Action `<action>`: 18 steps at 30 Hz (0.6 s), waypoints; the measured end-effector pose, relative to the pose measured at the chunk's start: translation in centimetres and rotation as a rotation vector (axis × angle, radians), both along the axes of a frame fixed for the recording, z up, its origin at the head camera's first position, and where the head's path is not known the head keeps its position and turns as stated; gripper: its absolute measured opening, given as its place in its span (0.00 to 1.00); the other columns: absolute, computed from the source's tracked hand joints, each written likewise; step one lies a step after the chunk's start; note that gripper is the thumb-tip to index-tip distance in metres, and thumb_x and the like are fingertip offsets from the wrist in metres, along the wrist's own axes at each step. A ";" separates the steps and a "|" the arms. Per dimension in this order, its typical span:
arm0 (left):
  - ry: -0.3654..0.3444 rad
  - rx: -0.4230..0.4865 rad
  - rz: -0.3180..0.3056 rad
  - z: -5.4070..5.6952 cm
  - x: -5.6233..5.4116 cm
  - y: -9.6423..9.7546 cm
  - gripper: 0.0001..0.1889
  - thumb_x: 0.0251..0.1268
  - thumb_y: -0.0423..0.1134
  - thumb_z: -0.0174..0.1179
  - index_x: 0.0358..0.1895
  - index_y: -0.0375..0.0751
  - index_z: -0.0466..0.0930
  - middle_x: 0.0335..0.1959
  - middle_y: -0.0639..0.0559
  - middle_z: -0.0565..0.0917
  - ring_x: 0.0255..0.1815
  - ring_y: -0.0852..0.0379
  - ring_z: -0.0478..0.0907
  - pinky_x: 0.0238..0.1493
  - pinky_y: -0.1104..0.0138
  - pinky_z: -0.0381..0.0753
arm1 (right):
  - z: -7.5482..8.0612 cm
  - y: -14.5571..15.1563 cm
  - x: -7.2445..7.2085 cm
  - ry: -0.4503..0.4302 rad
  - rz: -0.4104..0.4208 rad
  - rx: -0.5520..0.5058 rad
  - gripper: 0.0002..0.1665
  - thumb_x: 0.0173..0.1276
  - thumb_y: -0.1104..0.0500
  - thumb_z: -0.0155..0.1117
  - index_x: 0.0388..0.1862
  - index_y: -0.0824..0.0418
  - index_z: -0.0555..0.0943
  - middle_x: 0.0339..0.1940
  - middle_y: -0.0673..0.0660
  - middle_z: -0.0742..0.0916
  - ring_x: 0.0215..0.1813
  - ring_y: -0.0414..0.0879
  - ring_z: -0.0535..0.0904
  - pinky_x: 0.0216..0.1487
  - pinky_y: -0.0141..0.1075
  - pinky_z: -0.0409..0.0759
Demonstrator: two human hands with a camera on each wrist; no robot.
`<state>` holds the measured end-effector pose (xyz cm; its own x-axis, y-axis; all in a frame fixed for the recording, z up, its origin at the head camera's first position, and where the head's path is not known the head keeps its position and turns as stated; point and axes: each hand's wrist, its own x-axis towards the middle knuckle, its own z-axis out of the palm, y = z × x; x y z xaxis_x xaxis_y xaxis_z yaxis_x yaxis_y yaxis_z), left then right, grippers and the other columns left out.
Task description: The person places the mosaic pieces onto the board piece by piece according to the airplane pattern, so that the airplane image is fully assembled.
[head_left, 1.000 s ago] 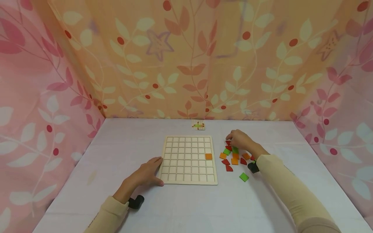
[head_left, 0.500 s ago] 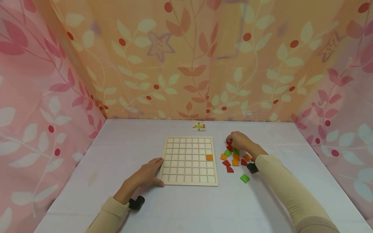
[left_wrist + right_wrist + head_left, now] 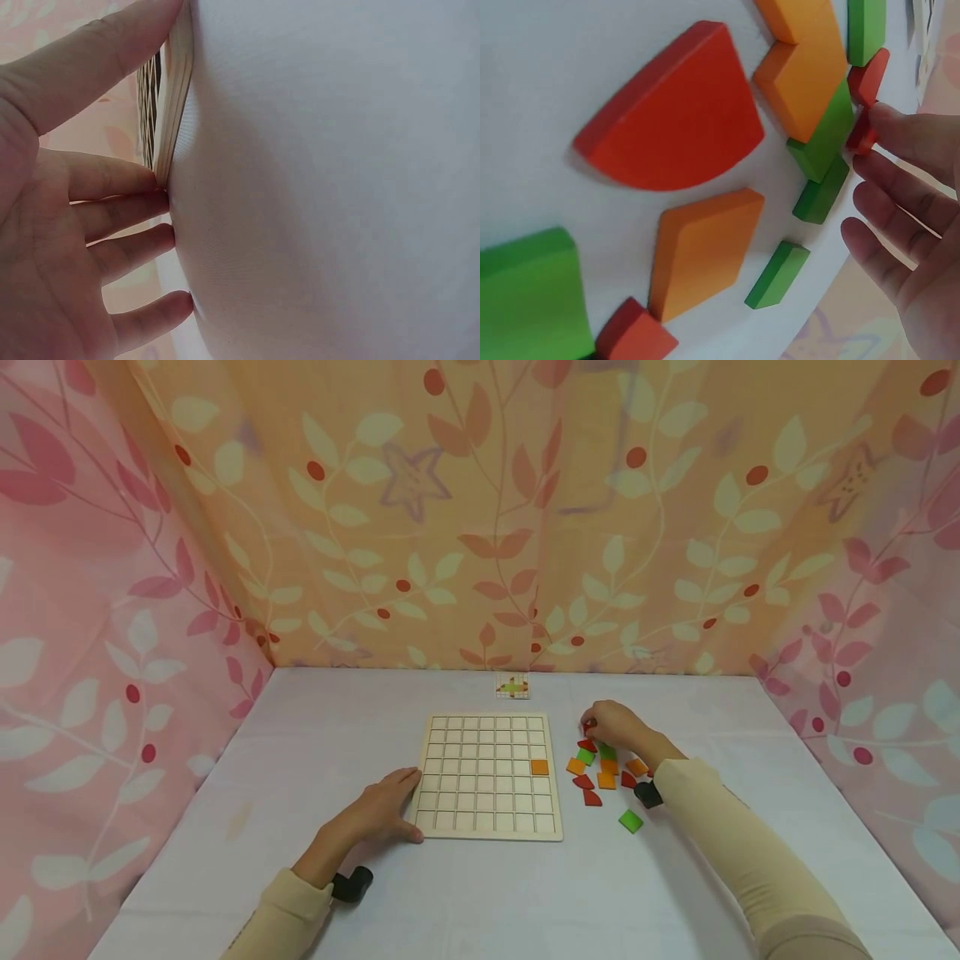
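My left hand [image 3: 384,806] rests at the left edge of a pale wooden grid board [image 3: 485,783], thumb near the front corner. In the left wrist view its thumb and fingertips touch the board's edge [image 3: 175,105], the fingers nearly straight. One orange square tile [image 3: 539,767] sits in the board's rightmost column. To the right of the board, my right hand [image 3: 621,725] pinches a red tile [image 3: 863,131] between thumb and index finger, the other fingers loosely bent. The held tile is partly hidden by the fingertips. Another red tile [image 3: 868,76] lies right beside it.
Loose tiles lie right of the board: red quarter-circles [image 3: 592,797], orange squares [image 3: 606,781] and green squares [image 3: 631,821], some overlapping. A small pattern card [image 3: 513,686] lies behind the board. Floral curtains [image 3: 480,527] enclose the white table [image 3: 487,902] at the back and sides.
The red tile at my right fingertips has come slightly apart from the red tile below it and is now pinched. My left hand has stayed at the board's edge.
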<state>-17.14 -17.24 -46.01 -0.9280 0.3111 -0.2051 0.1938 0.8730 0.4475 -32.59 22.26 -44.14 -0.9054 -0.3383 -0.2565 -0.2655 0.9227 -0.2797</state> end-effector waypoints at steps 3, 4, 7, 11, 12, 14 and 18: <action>-0.001 0.006 -0.001 0.1 0.0 0.0 0.53 0.42 0.46 0.79 0.72 0.30 0.60 0.74 0.38 0.62 0.76 0.39 0.58 0.70 0.42 0.62 | 0.0 0.0 0.1 0.026 0.020 -0.003 0.16 0.66 0.63 0.65 0.52 0.66 0.83 0.44 0.62 0.84 0.42 0.52 0.75 0.57 0.47 0.79; -0.001 0.006 -0.001 0.2 0.1 0.0 0.53 0.42 0.46 0.79 0.72 0.30 0.60 0.74 0.38 0.62 0.76 0.39 0.58 0.70 0.42 0.62 | 0.0 0.0 0.2 0.031 0.023 -0.006 0.17 0.65 0.63 0.65 0.52 0.66 0.83 0.44 0.62 0.84 0.42 0.53 0.75 0.57 0.48 0.78; -0.004 0.007 0.001 0.3 0.1 0.1 0.53 0.42 0.46 0.79 0.72 0.30 0.60 0.74 0.37 0.62 0.76 0.39 0.58 0.70 0.42 0.62 | -0.1 0.0 0.3 0.034 0.016 -0.016 0.17 0.65 0.64 0.65 0.53 0.67 0.83 0.45 0.62 0.83 0.44 0.53 0.75 0.58 0.49 0.78; -0.009 0.005 0.000 0.4 0.2 0.1 0.53 0.42 0.46 0.78 0.72 0.30 0.60 0.74 0.37 0.62 0.76 0.39 0.58 0.70 0.42 0.61 | -0.1 0.0 0.4 0.034 -0.003 -0.032 0.18 0.65 0.64 0.65 0.54 0.67 0.82 0.45 0.63 0.84 0.44 0.54 0.75 0.59 0.49 0.78; -0.010 0.004 0.000 0.4 0.2 0.1 0.53 0.42 0.46 0.78 0.72 0.30 0.60 0.74 0.37 0.62 0.76 0.39 0.58 0.70 0.42 0.61 | -0.1 0.0 0.4 0.036 -0.005 -0.037 0.18 0.65 0.64 0.64 0.54 0.68 0.82 0.45 0.63 0.84 0.44 0.54 0.75 0.58 0.49 0.78; -0.011 0.002 0.001 0.4 0.2 0.1 0.53 0.42 0.46 0.78 0.73 0.30 0.59 0.75 0.37 0.62 0.76 0.39 0.58 0.70 0.42 0.61 | -0.2 0.0 0.4 0.047 -0.003 -0.046 0.18 0.64 0.65 0.64 0.53 0.68 0.82 0.44 0.63 0.84 0.43 0.53 0.75 0.57 0.49 0.78; -0.005 -0.007 -0.001 0.4 0.1 0.0 0.53 0.42 0.46 0.78 0.72 0.30 0.60 0.74 0.37 0.62 0.76 0.39 0.58 0.70 0.42 0.62 | -0.4 0.1 0.4 0.065 0.004 -0.059 0.18 0.64 0.64 0.64 0.52 0.69 0.82 0.42 0.63 0.84 0.40 0.53 0.75 0.52 0.47 0.80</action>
<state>-17.02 -17.19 -45.63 -0.9265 0.3106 -0.2122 0.1924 0.8761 0.4422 -32.23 22.35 -44.50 -0.9183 -0.3543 -0.1767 -0.2882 0.9041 -0.3154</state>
